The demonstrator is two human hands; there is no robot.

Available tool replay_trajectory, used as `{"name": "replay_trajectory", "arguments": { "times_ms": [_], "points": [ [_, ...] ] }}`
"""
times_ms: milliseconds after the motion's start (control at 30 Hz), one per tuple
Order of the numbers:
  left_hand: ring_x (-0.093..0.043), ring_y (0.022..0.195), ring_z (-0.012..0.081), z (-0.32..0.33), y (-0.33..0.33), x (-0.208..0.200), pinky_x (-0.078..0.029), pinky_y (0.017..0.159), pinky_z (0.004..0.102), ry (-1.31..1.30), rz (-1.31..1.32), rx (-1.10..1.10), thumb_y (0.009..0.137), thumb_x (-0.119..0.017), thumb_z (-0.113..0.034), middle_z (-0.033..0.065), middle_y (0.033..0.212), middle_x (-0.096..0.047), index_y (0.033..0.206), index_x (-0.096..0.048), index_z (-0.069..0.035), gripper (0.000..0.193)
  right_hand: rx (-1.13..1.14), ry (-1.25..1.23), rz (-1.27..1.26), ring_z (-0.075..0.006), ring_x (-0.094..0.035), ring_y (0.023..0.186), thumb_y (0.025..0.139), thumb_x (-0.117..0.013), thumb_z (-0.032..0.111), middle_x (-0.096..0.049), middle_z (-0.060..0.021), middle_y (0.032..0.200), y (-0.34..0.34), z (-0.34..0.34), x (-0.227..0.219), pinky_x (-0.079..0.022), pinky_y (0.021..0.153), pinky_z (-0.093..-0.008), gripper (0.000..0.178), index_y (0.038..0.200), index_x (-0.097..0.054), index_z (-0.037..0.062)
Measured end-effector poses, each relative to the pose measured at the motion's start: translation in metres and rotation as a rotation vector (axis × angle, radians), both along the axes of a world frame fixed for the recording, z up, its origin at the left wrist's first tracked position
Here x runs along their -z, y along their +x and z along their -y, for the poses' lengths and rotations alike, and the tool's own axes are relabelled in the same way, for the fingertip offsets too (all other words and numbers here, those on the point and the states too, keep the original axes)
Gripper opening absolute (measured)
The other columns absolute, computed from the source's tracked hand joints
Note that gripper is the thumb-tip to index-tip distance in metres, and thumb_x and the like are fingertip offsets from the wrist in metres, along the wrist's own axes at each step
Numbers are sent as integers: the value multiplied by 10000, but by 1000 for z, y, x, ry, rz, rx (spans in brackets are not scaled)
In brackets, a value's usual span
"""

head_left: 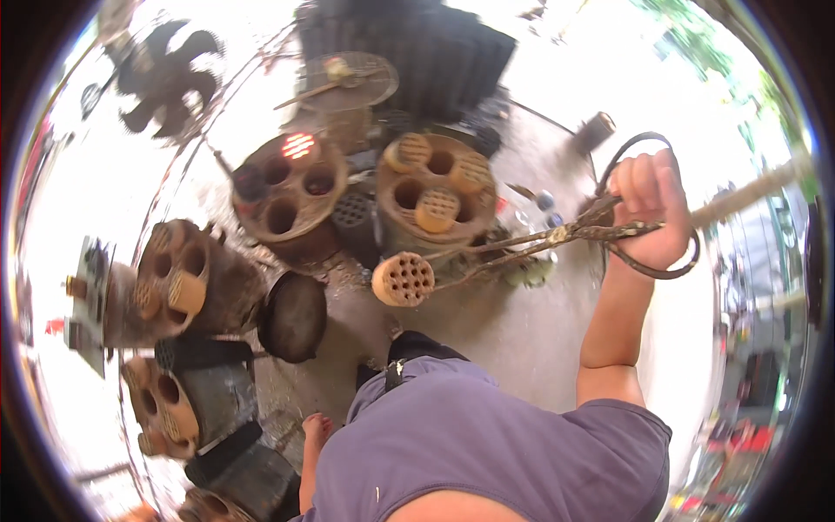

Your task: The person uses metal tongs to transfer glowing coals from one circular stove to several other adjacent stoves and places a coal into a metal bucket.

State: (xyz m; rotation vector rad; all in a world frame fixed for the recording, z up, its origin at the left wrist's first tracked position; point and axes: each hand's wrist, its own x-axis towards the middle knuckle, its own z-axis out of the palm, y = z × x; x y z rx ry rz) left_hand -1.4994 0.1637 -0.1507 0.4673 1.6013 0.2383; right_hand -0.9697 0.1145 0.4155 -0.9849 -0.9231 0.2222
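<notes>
at the far left, a rusty multi-hole stove (213, 278) stands beside a dark round pan (293, 317). next, a glowing briquette (298, 146) sits in a round clay-topped stove (317, 217). lower down, the left hand (318, 426) hangs with fingers loosely curled; i cannot tell whether it holds anything. a tan honeycomb briquette (404, 279) is at the tips of long metal tongs (557, 237), near a second round stove (430, 185) bearing similar ones. the right hand (652, 204) is closed firmly around the looped tong handles.
</notes>
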Motion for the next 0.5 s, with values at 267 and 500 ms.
{"name": "replay_trajectory", "arguments": {
  "times_ms": [267,500],
  "points": [
    [-567,536,216,-33,111,-3,-447,440,308,1,81,323,801,-428,-35,123,737,-585,983,-481,-52,189,782,-159,122,-69,-346,499,823,-508,146,-385,-7,611,34,200,70,-338,492,-210,179,728,-392,48],
    [-559,510,222,7,228,-7,-447,425,310,52,-36,633,804,-413,-33,132,691,-580,978,-494,-46,192,1316,-226,52,-74,-384,559,805,-524,135,-390,-5,647,84,377,113,-352,517,-207,160,735,-403,56]
  ]
}}
